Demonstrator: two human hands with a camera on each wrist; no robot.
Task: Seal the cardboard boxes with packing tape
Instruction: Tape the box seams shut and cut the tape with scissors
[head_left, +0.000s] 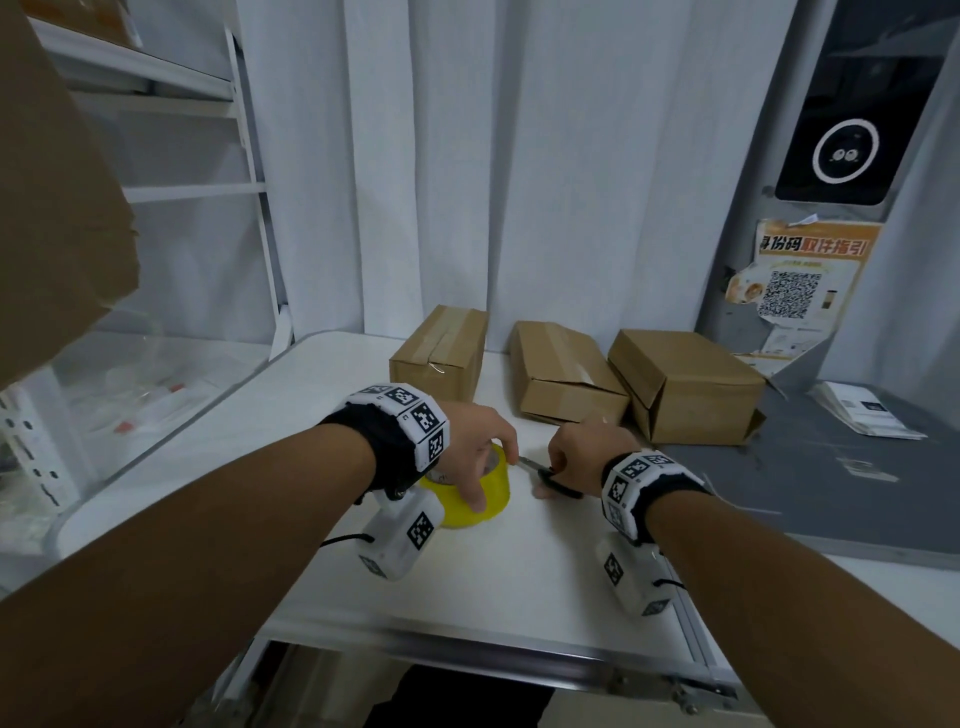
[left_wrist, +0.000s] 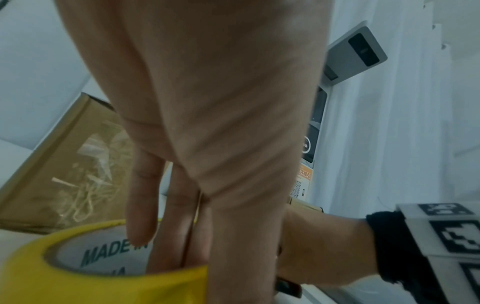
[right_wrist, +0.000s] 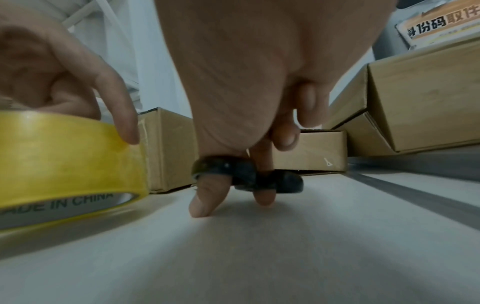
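Yellow tape roll (head_left: 470, 491) flat on white table (head_left: 519, 561), taken as landmark. Left hand (head_left: 475, 441) on top of roll, fingers curled down: thumb on outer near wall, other fingers dipping into core. Just right of roll, right hand (head_left: 587, 452) gripping black-handled scissors (head_left: 553, 480), blade tip (head_left: 524, 461) pointing at roll, nearly touching it.

Behind roll: three cardboard boxes in a row. Left box (head_left: 441, 353) directly behind roll, tape strip along top. Middle box (head_left: 566, 374) behind and right, tape on top, front flap edge slightly lifted. Right box (head_left: 685, 384) farthest right, tilted, overlapping onto grey mat (head_left: 810, 483).

Head view only: both forearms with marker-coded wristbands, whole box row, white curtain behind boxes, grey kiosk with orange QR notice (head_left: 800, 280) far right of roll, shelving far left, papers (head_left: 867, 410) on mat.

Left wrist view only: fingers (left_wrist: 141, 205) reaching inside cardboard core, print "MADE IN" readable on core (left_wrist: 109, 253); left box (left_wrist: 64, 174) close behind roll with crinkled clear tape on its face; right hand (left_wrist: 319, 253) low at right beside roll.

Right wrist view only: thumb (right_wrist: 205, 197) through one black handle loop (right_wrist: 223, 166), another finger (right_wrist: 263, 193) through second loop, remaining fingers curled above; fingertips near table surface (right_wrist: 259, 257). Blades hidden behind hand here. Roll (right_wrist: 67, 160) at left, edge print "IN CHINA", left-hand fingertip (right_wrist: 124, 123) on its wall. Whether roll lifted slightly off table: cannot tell.
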